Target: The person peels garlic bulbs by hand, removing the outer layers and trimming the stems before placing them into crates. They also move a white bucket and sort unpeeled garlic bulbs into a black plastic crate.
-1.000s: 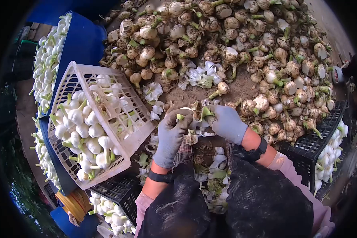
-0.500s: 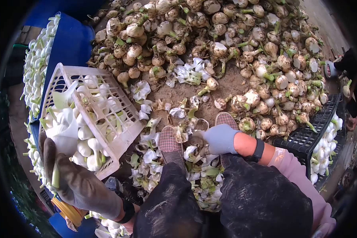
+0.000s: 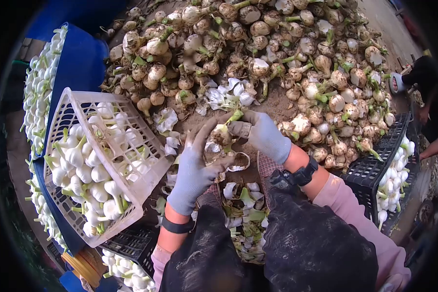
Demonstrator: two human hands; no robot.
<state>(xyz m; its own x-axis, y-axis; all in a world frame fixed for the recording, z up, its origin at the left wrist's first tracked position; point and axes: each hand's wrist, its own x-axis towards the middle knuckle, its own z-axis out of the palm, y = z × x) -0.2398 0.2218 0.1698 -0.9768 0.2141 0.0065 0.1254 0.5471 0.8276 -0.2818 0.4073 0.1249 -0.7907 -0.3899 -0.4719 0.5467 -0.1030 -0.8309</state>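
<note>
A soil-stained garlic bulb (image 3: 221,135) with a green stem stub is held above my shoes, between both hands. My left hand (image 3: 191,170), in a pale glove with dirty fingertips, curls its fingers around the bulb from the left, its thumb apart below. From the right, my right hand (image 3: 268,137) in a similar glove pinches near the stem. A small greyish piece shows at its fingertips; I cannot make out what it is. Loose white garlic skins (image 3: 248,199) lie on the ground below and between my feet.
A white plastic crate (image 3: 143,182) of cleaned garlic stands tilted at the left, beside a blue container (image 3: 82,63). A large heap of unpeeled garlic (image 3: 258,29) spreads ahead. At right are a black crate (image 3: 379,151), more white garlic (image 3: 393,180) and another person's gloved hand (image 3: 396,82).
My left hand has come from the white crate at the left to the middle and now grips a garlic bulb. White garlic blurred over the crate now lies in it. My right hand has risen slightly.
</note>
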